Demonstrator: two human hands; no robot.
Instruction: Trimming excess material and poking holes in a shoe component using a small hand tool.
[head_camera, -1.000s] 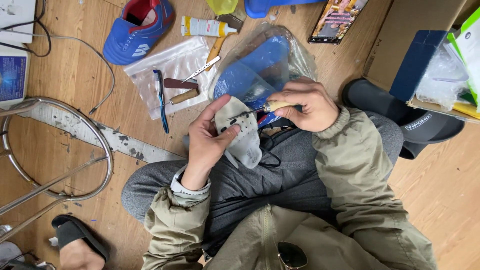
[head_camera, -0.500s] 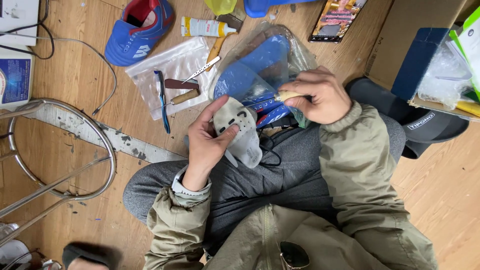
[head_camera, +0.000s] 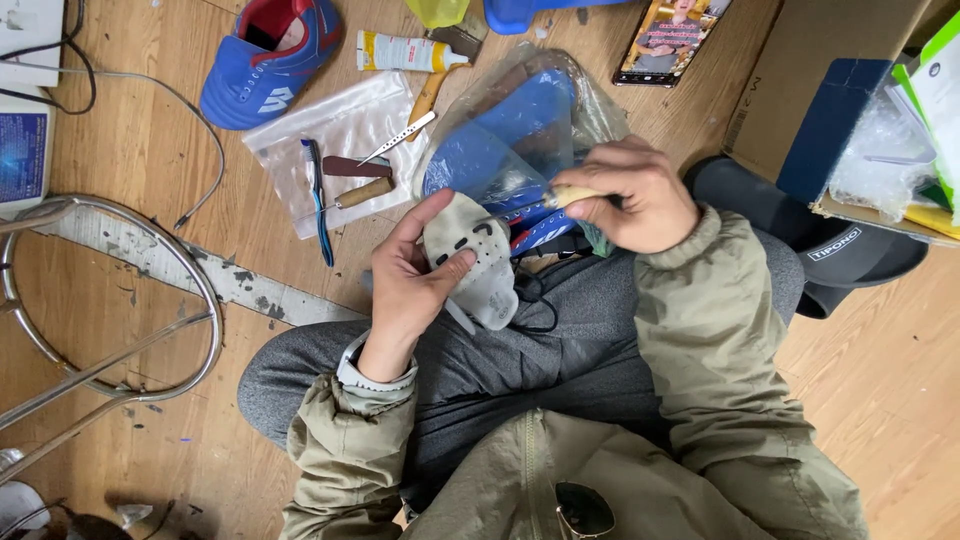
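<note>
My left hand grips a pale grey shoe sole piece with studs, held over my lap. My right hand is closed on a wooden-handled tool whose metal tip points left, toward the sole. Just beyond both hands lies a blue shoe inside a clear plastic bag. A black cord hangs below the sole across my grey trousers.
A blue and red shoe, a glue tube, and a clear bag with hand tools lie on the wooden floor. A cardboard box and black sandal are on the right, a metal stool frame on the left.
My right hand has shifted slightly right and up with the tool. My left hand keeps its hold on the sole piece, which sits a little more upright.
</note>
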